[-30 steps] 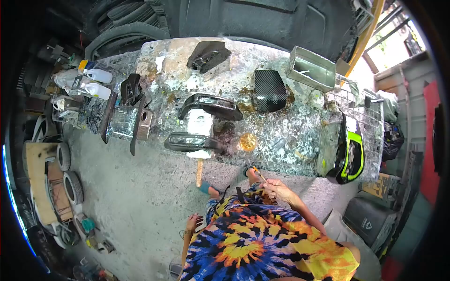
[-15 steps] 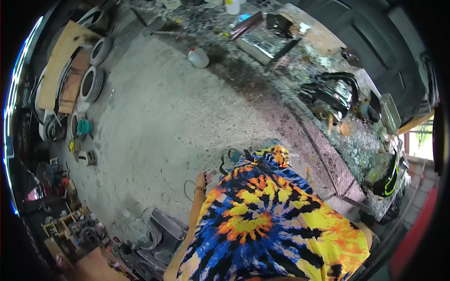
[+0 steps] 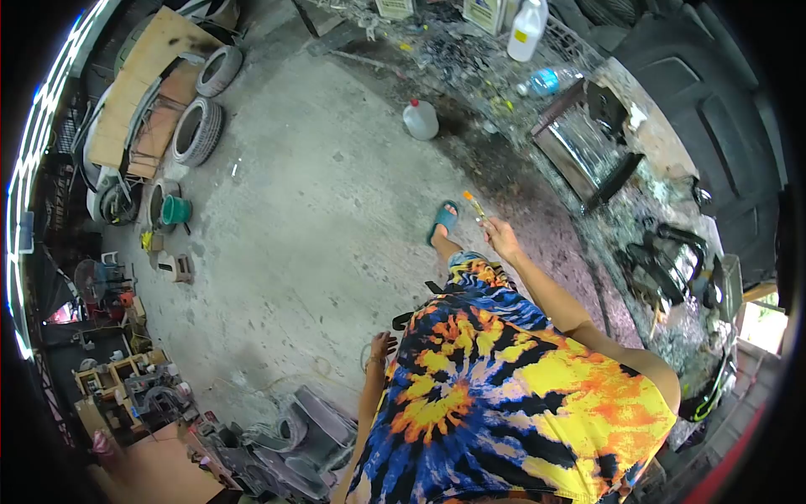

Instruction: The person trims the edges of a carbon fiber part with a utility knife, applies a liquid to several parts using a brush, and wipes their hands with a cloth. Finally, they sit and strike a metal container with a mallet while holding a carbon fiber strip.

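My right hand (image 3: 502,238) reaches forward over the floor, its fingers closed around a small paintbrush (image 3: 476,207) with an orange end pointing away from me. Below and beyond it, a foot in a teal sandal (image 3: 443,222) stands on the concrete. Hanging at my side, my left hand (image 3: 383,346) has loosely parted fingers and holds nothing, with a band at the wrist. On the right, the cluttered bench carries a glossy dark rectangular panel (image 3: 579,151), the nearest large item to the brush.
A jug with a red cap (image 3: 421,120) stands on the floor ahead. On the bench are a white bottle (image 3: 527,32), a blue-labelled plastic bottle (image 3: 547,81) and black glossy parts (image 3: 667,260). Tyres (image 3: 198,133) and a green bucket (image 3: 175,209) line the left; grey parts (image 3: 315,428) lie behind.
My right hand has come into view with the paintbrush. The view has shifted, so the bench and jug appear further right; a foot has stepped forward. My left arm still hangs down.
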Motion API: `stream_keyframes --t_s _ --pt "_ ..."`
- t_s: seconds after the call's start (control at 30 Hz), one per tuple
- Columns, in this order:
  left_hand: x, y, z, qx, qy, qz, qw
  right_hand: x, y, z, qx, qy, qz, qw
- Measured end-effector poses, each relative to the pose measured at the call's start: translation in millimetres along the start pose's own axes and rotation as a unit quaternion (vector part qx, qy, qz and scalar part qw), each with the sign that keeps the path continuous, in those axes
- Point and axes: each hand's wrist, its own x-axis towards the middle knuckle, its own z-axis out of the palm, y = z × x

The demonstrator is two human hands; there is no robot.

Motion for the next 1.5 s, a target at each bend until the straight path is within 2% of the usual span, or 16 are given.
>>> stream_keyframes --t_s 0.03,0.17,0.27,0.33,0.47,0.53,0.63,0.77,0.83,0.87,0.93,1.0,1.13,1.3,1.37,1.5 --pt "35.4 3.4 -23.2 0.008 0.009 0.020 1.000 39.9 -20.5 17.7 0.004 0.002 -0.006 1.000" --pt "40.3 95.2 -34.6 -0.024 0.034 0.016 0.999 126.9 -97.4 53.1 0.030 -0.009 0.030 0.999" --pt "37.0 153.9 -28.6 -0.040 0.051 0.018 0.998 178.2 -132.9 59.7 -0.012 0.006 -0.044 0.999" --pt "33.4 185.9 -20.1 -0.053 0.059 0.011 0.997 204.4 -161.6 56.1 0.070 -0.040 0.018 0.997" --pt "67.7 233.0 -13.3 -0.082 0.026 0.019 0.996 237.2 -205.3 47.0 0.197 -0.106 0.054 0.973" --pt "98.4 254.9 -8.4 -0.095 0.019 -0.012 0.995 248.8 -217.8 40.7 0.207 -0.110 0.046 0.971" --pt "143.9 327.0 1.2 -0.067 0.040 0.023 0.997 267.6 -237.4 42.1 0.220 -0.098 0.070 0.968" --pt "208.0 443.1 29.0 -0.051 -0.023 0.125 0.991 285.7 -250.8 45.6 0.225 -0.074 0.141 0.961" --pt "259.7 505.2 39.3 -0.021 -0.171 0.251 0.953 313.5 -262.5 55.7 0.227 -0.071 0.147 0.960" --pt "272.9 548.0 58.8 -0.010 -0.208 0.261 0.943 326.9 -271.9 59.3 0.232 -0.064 0.147 0.959" --pt "293.0 636.0 111.8 -0.029 -0.153 0.120 0.981 351.4 -291.0 58.9 0.241 -0.041 0.151 0.958" --pt "328.4 692.3 147.8 -0.038 -0.190 0.097 0.976 379.5 -301.0 67.5 0.225 -0.019 0.162 0.961" --pt "384.1 769.6 212.4 -0.070 -0.160 0.061 0.983 438.6 -321.9 84.9 0.174 0.025 0.194 0.965" --pt "422.6 806.5 247.5 -0.107 -0.197 0.007 0.975 515.5 -346.3 101.9 0.099 0.025 0.211 0.972" --pt "442.1 796.6 239.3 -0.145 -0.308 0.033 0.940 541.5 -340.8 109.4 0.082 0.028 0.205 0.975" --pt "404.4 814.2 219.0 -0.168 -0.313 0.044 0.933 572.7 -317.6 118.2 0.036 0.042 0.227 0.972"
